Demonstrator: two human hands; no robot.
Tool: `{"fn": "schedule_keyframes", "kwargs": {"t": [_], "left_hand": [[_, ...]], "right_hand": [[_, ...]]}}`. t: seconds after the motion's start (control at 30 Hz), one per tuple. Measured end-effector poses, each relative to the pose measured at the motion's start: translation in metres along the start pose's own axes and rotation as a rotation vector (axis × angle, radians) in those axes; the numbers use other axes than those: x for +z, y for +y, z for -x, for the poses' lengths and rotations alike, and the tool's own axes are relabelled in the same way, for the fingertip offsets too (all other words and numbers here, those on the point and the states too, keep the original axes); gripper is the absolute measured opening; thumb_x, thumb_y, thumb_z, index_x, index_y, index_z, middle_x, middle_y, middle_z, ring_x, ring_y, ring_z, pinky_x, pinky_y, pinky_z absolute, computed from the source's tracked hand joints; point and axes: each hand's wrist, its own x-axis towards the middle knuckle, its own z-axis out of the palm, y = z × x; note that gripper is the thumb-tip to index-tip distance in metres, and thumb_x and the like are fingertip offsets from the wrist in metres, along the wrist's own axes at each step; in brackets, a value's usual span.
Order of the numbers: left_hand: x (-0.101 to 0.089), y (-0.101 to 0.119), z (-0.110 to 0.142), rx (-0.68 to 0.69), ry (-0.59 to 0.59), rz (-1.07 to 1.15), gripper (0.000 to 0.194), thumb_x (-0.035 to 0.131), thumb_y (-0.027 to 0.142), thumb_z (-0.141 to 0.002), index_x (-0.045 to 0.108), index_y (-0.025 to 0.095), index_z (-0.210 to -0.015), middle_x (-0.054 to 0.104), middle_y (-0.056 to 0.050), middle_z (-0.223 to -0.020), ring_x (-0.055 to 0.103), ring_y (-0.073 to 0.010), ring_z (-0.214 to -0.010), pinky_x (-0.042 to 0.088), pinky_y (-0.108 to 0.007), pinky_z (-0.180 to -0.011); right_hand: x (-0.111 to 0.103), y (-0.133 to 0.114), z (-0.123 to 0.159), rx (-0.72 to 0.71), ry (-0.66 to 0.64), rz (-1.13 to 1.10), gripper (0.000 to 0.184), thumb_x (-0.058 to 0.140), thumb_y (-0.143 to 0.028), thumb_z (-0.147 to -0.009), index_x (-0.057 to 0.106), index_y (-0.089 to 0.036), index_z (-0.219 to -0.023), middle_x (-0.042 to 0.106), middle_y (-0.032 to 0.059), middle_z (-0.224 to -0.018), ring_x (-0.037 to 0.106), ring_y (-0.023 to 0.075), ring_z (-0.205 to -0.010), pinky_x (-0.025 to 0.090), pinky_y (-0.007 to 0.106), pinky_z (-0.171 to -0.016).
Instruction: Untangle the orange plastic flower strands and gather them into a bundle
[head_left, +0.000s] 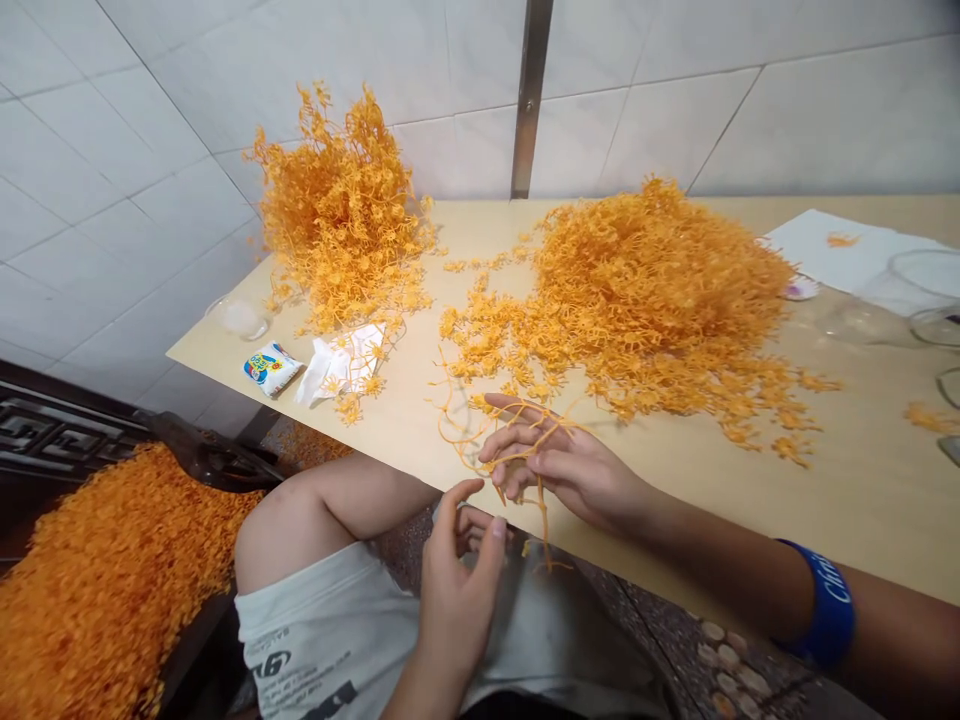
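In the head view my right hand [566, 468] reaches in over the table's front edge. Its thumb and fingers close on a thin, branched orange plastic stem [543, 505]; one end hangs below the hand. More thin orange strands curl to the left of its fingertips. My left hand [457, 560] is just left of and below it, above my lap. Its thumb and index finger are spread, and I see nothing between them; the other fingers curl partly out of sight. Behind my right hand lies a large pile of orange plastic flower-like pieces [652, 290].
A second orange pile [337, 210] stands at the table's back left. Near it are a white tissue [345, 362], a small printed packet [271, 369] and a clear cup [241, 318]. White paper [832, 245] and glassware lie at right. A heap of orange pieces [112, 560] fills the lower left.
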Motion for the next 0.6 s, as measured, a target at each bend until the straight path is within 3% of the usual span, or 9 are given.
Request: {"fn": "schedule_keyframes", "kwargs": {"t": [0.1, 0.17, 0.27, 0.4, 0.6], "left_hand": [[0.000, 0.000, 0.004, -0.040, -0.065, 0.066, 0.053, 0.061, 0.040, -0.087, 0.047, 0.015, -0.131, 0.066, -0.001, -0.069, 0.063, -0.0144, -0.069, 0.050, -0.026, -0.071], [0.002, 0.002, 0.007, -0.075, -0.104, 0.104, 0.058, 0.060, 0.044, -0.087, 0.045, 0.014, -0.134, 0.063, 0.001, -0.063, 0.060, -0.0131, -0.058, 0.049, -0.024, -0.061], [0.002, 0.010, 0.003, -0.087, -0.121, 0.058, 0.051, 0.058, 0.050, -0.087, 0.056, 0.013, -0.121, 0.055, 0.004, -0.051, 0.048, -0.0096, -0.044, 0.039, -0.019, -0.046], [-0.010, 0.021, -0.009, 0.022, -0.115, -0.126, 0.034, 0.059, 0.046, -0.087, 0.068, 0.014, -0.089, 0.045, 0.005, -0.046, 0.041, -0.0069, -0.043, 0.032, -0.018, -0.045], [-0.033, 0.037, -0.009, 0.275, -0.003, -0.254, 0.026, 0.060, 0.035, -0.087, 0.069, 0.015, -0.071, 0.065, -0.002, -0.064, 0.057, -0.0116, -0.061, 0.043, -0.019, -0.057]], "right_hand": [[-0.004, 0.002, 0.000, -0.029, -0.035, 0.022, 0.058, 0.066, -0.022, -0.080, 0.044, -0.020, -0.135, 0.069, 0.0060, -0.099, 0.067, 0.0146, -0.075, 0.053, 0.026, -0.064], [-0.005, 0.004, -0.001, -0.029, -0.059, 0.048, 0.057, 0.066, -0.024, -0.083, 0.044, -0.019, -0.136, 0.068, 0.0065, -0.100, 0.067, 0.0136, -0.076, 0.053, 0.026, -0.065], [-0.005, 0.005, 0.000, -0.023, -0.114, 0.090, 0.060, 0.066, -0.028, -0.086, 0.041, -0.018, -0.140, 0.069, 0.0070, -0.099, 0.068, 0.0139, -0.079, 0.055, 0.025, -0.067], [-0.003, 0.004, 0.001, -0.017, -0.133, 0.130, 0.061, 0.064, -0.035, -0.089, 0.040, -0.017, -0.142, 0.070, 0.0067, -0.095, 0.068, 0.0134, -0.075, 0.056, 0.027, -0.068], [-0.004, 0.005, 0.000, -0.018, -0.096, 0.181, 0.048, 0.070, -0.043, -0.084, 0.062, -0.013, -0.121, 0.071, 0.0079, -0.090, 0.066, 0.0112, -0.069, 0.054, 0.023, -0.063]]}}
